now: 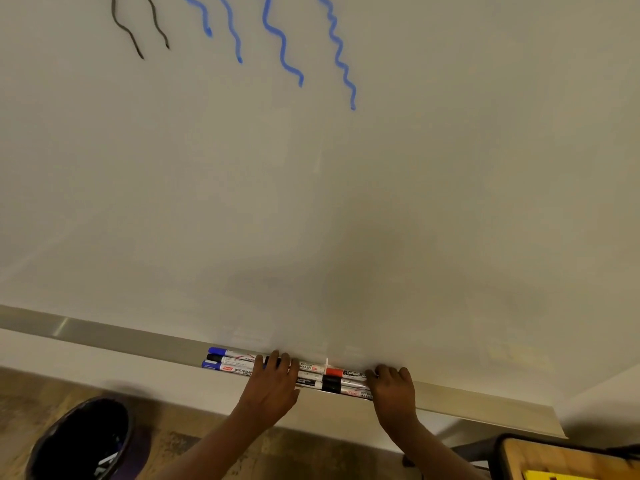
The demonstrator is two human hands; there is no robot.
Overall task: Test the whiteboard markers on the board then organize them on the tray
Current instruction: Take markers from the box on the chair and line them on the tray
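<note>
Head view, looking down: at the bottom left a dark round bin-like thing (83, 441) stands on a brown mottled floor (34, 386). At the bottom right is a wooden surface with a black rim (554, 455).

2 bare forearms reach up from the lower edge to the tray (485, 405), a long pale ledge running under the whiteboard (346, 202).

The left hand (273, 379) lies palm down across the markers (311, 368). Its fingers are fairly straight and close together, with the tips at the tray's back edge by the board and the thumb out to the right.

The right hand (393, 386) sits at the right end of the markers. Its fingers bend down over the ends, and whether it grips any of them cannot be told.

The markers lie lengthwise in the tray in 3 rows, side by side and touching.
- Left of the left hand, 3 caps point left: a blue cap (217, 350) at the back edge, a black cap (214, 358) in the middle and another blue cap (210, 365) at the front edge.
- Between the hands are white printed barrels, then a red cap (334, 372) in the back row and 2 black caps (331, 384) in front of it.

High on the board are 2 black wavy lines (136, 46) at the left and 4 blue wavy lines (284, 50) to their right.
</note>
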